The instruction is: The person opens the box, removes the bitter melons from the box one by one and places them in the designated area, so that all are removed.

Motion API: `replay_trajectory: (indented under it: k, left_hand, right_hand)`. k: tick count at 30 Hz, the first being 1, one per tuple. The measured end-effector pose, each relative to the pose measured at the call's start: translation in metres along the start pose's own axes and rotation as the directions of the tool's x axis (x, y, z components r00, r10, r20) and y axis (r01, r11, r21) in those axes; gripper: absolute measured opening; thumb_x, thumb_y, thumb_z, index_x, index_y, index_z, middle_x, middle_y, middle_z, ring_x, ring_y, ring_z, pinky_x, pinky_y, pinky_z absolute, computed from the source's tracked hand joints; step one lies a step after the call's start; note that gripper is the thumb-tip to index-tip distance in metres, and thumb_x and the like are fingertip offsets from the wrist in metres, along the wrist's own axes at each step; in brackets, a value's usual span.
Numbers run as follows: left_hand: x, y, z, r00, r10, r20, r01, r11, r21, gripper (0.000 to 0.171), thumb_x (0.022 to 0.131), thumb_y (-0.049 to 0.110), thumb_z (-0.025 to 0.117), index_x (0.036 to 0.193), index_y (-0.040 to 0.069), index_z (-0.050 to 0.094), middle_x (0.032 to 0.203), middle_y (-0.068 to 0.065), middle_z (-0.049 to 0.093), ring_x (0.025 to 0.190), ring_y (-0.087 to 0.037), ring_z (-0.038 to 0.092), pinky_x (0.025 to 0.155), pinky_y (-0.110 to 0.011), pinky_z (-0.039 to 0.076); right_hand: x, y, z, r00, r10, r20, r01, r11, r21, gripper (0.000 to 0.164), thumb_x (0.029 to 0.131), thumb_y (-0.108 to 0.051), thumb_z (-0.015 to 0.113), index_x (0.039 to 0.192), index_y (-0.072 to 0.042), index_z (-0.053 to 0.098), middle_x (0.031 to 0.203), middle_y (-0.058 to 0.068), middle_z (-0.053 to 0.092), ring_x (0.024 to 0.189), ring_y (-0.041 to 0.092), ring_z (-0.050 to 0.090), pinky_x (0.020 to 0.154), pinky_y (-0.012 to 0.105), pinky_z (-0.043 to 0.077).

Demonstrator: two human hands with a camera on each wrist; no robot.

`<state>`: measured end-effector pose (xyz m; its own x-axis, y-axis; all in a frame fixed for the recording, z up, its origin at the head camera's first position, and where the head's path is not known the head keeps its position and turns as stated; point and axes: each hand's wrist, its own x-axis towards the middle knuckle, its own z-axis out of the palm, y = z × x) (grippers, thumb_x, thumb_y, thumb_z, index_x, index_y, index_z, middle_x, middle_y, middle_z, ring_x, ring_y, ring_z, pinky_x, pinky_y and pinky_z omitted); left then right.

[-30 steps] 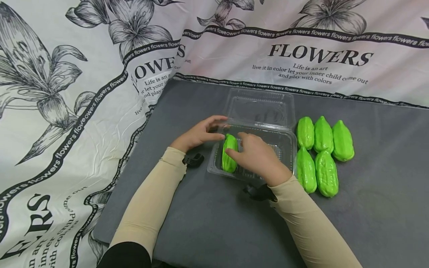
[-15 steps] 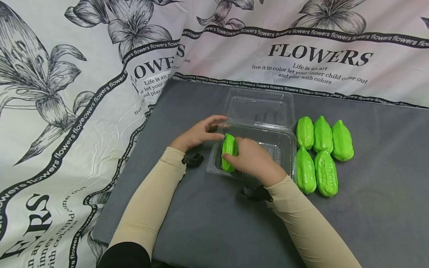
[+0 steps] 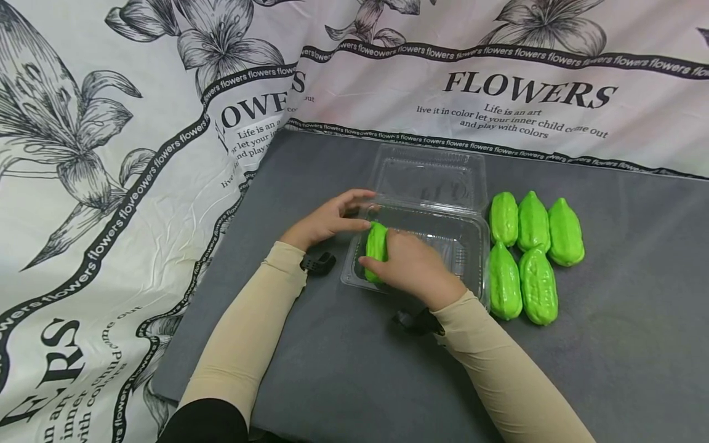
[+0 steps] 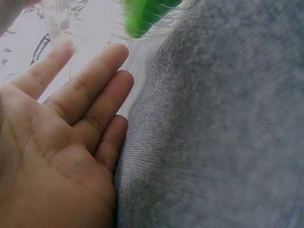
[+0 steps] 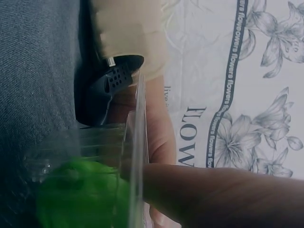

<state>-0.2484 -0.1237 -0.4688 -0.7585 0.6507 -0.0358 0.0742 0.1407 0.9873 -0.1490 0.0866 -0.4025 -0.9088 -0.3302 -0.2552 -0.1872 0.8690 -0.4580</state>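
A clear plastic clamshell container (image 3: 456,249) lies with its lid folded back on the grey table. Inside, at its left end, stands a bright green ridged fruit (image 3: 375,243), also seen through the clear wall in the right wrist view as a green shape (image 5: 80,194). My right hand (image 3: 414,264) grips this fruit, thumb on the near left side and fingers over its right side, partly hiding it. My left hand (image 3: 324,223) is at the container's left rim, fingers extended. In the left wrist view, a fingertip of the left hand (image 4: 61,137) meets the clear rim (image 4: 59,28).
Right of the container, several similar green fruits (image 3: 534,221) lie in two rows, close to its right wall. The raised lid (image 3: 429,178) leans toward the flower-printed cloth (image 3: 526,117) behind. More of that cloth hangs along the left table edge.
My right hand has closed its thumb and fingers onto the green fruit and shifted slightly left, the fruit nudging left with it. The left hand stays almost still.
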Motion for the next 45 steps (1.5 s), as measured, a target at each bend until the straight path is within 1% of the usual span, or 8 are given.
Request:
replay_trajectory:
  k: [3, 7, 11, 14, 18, 21, 33, 45]
  left_hand:
    - [0.0, -0.001, 0.0, 1.0, 0.002, 0.0, -0.002, 1.0, 0.002, 0.065, 0.102, 0.002, 0.064, 0.161, 0.008, 0.038, 0.155, -0.017, 0.053, 0.146, -0.028, 0.047, 0.12, -0.051, 0.038]
    - [0.001, -0.001, -0.001, 1.0, 0.004, 0.002, -0.004, 1.0, -0.003, 0.064, 0.102, 0.002, 0.064, 0.161, 0.008, 0.038, 0.156, -0.018, 0.053, 0.147, -0.028, 0.047, 0.12, -0.05, 0.037]
    - [0.001, -0.001, 0.0, 1.0, 0.008, 0.002, -0.008, 1.0, -0.01, 0.064, 0.102, 0.002, 0.064, 0.16, 0.007, 0.038, 0.156, -0.018, 0.053, 0.147, -0.027, 0.047, 0.12, -0.05, 0.038]
    - [0.001, -0.001, 0.0, 1.0, 0.009, -0.002, -0.009, 1.0, -0.009, 0.064, 0.102, 0.002, 0.065, 0.16, 0.007, 0.039, 0.155, -0.018, 0.053, 0.146, -0.027, 0.048, 0.12, -0.049, 0.038]
    - [0.001, -0.002, 0.0, 1.0, 0.007, -0.005, -0.007, 1.0, -0.009, 0.065, 0.101, 0.003, 0.066, 0.16, 0.008, 0.04, 0.155, -0.017, 0.054, 0.146, -0.026, 0.048, 0.12, -0.049, 0.038]
    - [0.001, -0.001, 0.0, 1.0, 0.004, -0.004, -0.004, 1.0, -0.006, 0.065, 0.101, 0.004, 0.066, 0.16, 0.009, 0.04, 0.155, -0.016, 0.053, 0.147, -0.025, 0.048, 0.12, -0.048, 0.038]
    - [0.002, 0.0, -0.002, 1.0, 0.017, -0.003, -0.017, 1.0, -0.003, 0.065, 0.102, 0.001, 0.064, 0.161, 0.007, 0.037, 0.155, -0.019, 0.052, 0.146, -0.028, 0.048, 0.119, -0.048, 0.039]
    - [0.001, 0.0, -0.002, 1.0, 0.011, -0.007, -0.011, 1.0, -0.009, 0.066, 0.101, 0.002, 0.067, 0.16, 0.007, 0.039, 0.155, -0.018, 0.053, 0.147, -0.028, 0.047, 0.12, -0.049, 0.037]
  right_hand:
    - [0.0, 0.002, -0.002, 1.0, 0.006, 0.019, -0.007, 1.0, 0.008, 0.043, 0.097, -0.053, 0.069, 0.097, -0.01, 0.063, 0.088, 0.008, 0.061, 0.076, 0.024, 0.059, 0.061, 0.037, 0.048]
    - [-0.001, 0.005, -0.005, 0.999, 0.016, 0.028, -0.016, 1.0, -0.001, 0.04, 0.097, -0.047, 0.069, 0.081, -0.012, 0.064, 0.089, 0.01, 0.06, 0.081, 0.025, 0.057, 0.063, 0.038, 0.049]
    - [0.0, 0.008, -0.006, 1.0, -0.005, 0.015, 0.005, 1.0, 0.004, 0.036, 0.096, -0.039, 0.068, 0.073, -0.012, 0.061, 0.08, 0.009, 0.061, 0.07, 0.024, 0.057, 0.059, 0.036, 0.048]
    - [0.0, 0.01, -0.008, 1.0, -0.009, 0.025, 0.008, 0.999, 0.054, 0.03, 0.095, -0.033, 0.067, 0.077, -0.01, 0.062, 0.074, 0.007, 0.061, 0.061, 0.021, 0.057, 0.057, 0.034, 0.048]
    - [0.001, 0.013, -0.008, 0.999, 0.005, 0.042, -0.01, 0.992, 0.125, 0.022, 0.095, -0.027, 0.067, 0.088, -0.006, 0.062, 0.076, 0.007, 0.062, 0.062, 0.02, 0.058, 0.058, 0.033, 0.049]
    - [0.002, 0.015, -0.009, 0.999, 0.008, 0.043, -0.015, 0.989, 0.146, 0.019, 0.094, -0.023, 0.065, 0.092, -0.005, 0.062, 0.077, 0.008, 0.062, 0.064, 0.021, 0.059, 0.059, 0.033, 0.05]
    - [-0.001, 0.016, -0.015, 1.0, 0.006, 0.028, -0.009, 0.994, 0.109, 0.017, 0.095, -0.021, 0.061, 0.087, -0.006, 0.059, 0.073, 0.006, 0.059, 0.062, 0.022, 0.057, 0.06, 0.035, 0.048]
    - [-0.009, 0.022, -0.019, 0.999, 0.038, 0.024, -0.04, 0.993, 0.112, 0.02, 0.095, -0.023, 0.06, 0.096, -0.002, 0.062, 0.076, 0.008, 0.059, 0.063, 0.022, 0.057, 0.059, 0.035, 0.048]
